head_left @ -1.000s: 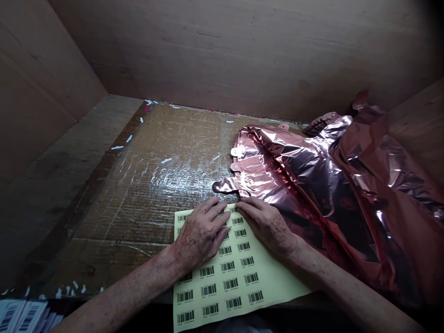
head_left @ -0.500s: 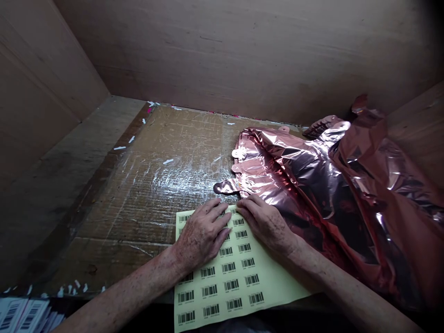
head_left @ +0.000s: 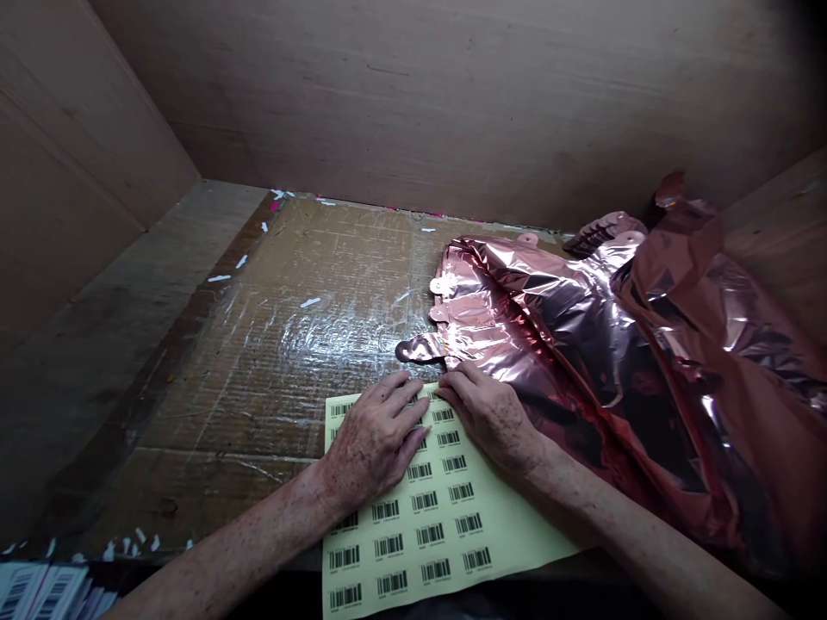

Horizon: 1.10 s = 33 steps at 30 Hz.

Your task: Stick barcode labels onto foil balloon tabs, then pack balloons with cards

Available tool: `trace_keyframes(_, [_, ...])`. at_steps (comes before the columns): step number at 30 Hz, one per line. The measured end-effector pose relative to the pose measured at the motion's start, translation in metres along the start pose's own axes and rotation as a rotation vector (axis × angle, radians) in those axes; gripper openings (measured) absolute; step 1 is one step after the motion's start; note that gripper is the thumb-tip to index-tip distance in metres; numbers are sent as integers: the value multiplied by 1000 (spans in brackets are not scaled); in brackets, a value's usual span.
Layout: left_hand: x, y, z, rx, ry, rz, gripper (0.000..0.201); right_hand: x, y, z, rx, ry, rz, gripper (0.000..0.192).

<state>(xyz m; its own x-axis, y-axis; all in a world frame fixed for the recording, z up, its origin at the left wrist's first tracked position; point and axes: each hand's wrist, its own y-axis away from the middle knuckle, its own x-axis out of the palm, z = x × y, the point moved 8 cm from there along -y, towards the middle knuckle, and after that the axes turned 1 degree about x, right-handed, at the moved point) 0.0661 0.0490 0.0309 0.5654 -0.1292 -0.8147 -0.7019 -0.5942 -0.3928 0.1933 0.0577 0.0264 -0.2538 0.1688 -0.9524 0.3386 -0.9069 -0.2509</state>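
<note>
One sheet at six o'clock, partly covered by the left hand.
That hand lies flat, fingers slightly parted; the right hand curls at the sheet's twelve o'clock edge, whether pinching it I can't tell. Writing beneath the barcodes is too small to read. Foil gleams at two o'clock.

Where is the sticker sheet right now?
In the head view, the sticker sheet is at the bottom middle, under the left hand and right hand, with the shiny pink foil to its right.
</note>
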Motion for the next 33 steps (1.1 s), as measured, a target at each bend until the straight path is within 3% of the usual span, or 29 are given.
trace_keyframes(3, [0,0,1,-5,-5,5,30,-1,-2,3,-19,36,41,21])
trace_keyframes(6, [-2,-1,1,-11,-2,33,31,-6,-6,-4,18,-122,111,17])
trace_keyframes(11, [-7,-10,-1,-9,20,145,16,-27,-26,-37,84,-289,141,19])
trace_keyframes(15, [-18,-39,4,15,-50,14,21,-38,-52,-74,142,-258,172,23])
trace_keyframes(18, [-15,-65,11,57,-109,-88,16,-35,-65,-93,179,-239,229,21])
trace_keyframes(22, [10,-87,25,83,-107,-14,16,-24,-71,-103,181,-231,259,20])
trace_keyframes(26, [24,-86,35,57,-78,51,17,-13,-71,-106,168,-222,315,23])
trace_keyframes(33, [23,-85,31,44,-96,101,27,-4,-73,-111,173,-127,375,25])
